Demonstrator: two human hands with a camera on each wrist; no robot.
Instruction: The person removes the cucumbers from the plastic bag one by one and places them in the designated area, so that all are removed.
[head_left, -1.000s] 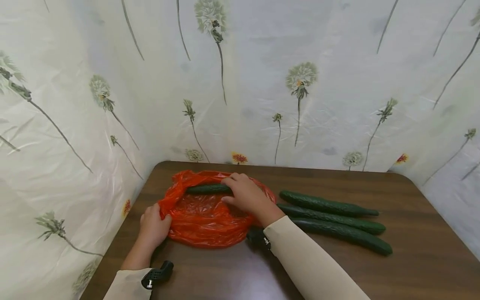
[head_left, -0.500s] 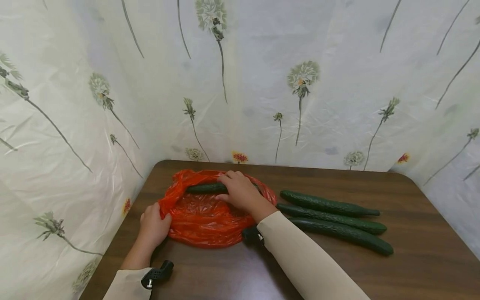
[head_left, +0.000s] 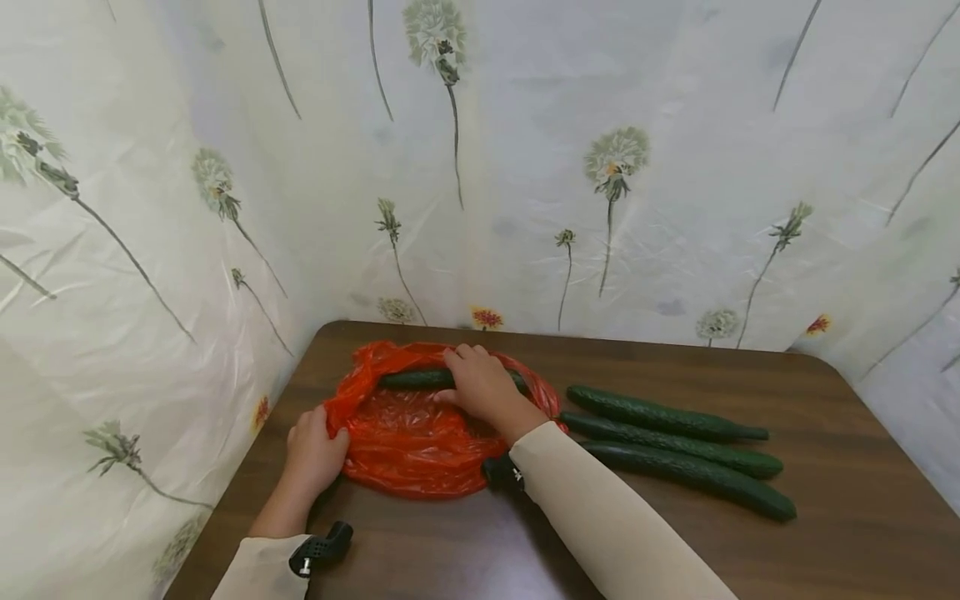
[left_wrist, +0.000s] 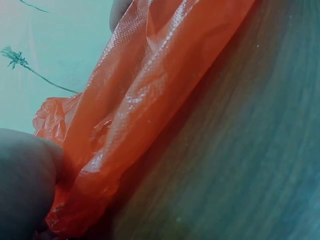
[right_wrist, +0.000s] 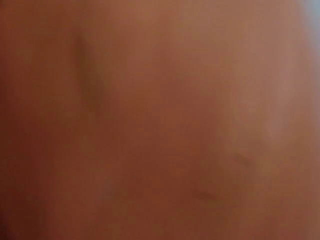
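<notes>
A red plastic bag (head_left: 420, 454) lies with its mouth spread wide on the table. My left hand (head_left: 315, 450) pinches the left side of its rim; in the left wrist view the thumb (left_wrist: 25, 180) presses against the crinkled red film. Inside the bag, along its far side, lies a dark green cucumber (head_left: 411, 380). My right hand (head_left: 486, 387) reaches over it with the fingers across the top and the thumb on the near side, gripping it. Part of the cucumber shows on either side of that hand. The right wrist view holds only blurred skin.
Right of the bag, three more cucumbers (head_left: 667, 412) lie side by side on the brown wooden table (head_left: 825, 550). The nearer two have their left ends close to the bag and my right sleeve. Flower-patterned sheeting (head_left: 525, 167) hangs behind the table and along its left side.
My right hand has slid slightly left along the cucumber in the bag, and more of the cucumber's right end shows. The left hand keeps its place on the rim. The head view has shifted a little.
</notes>
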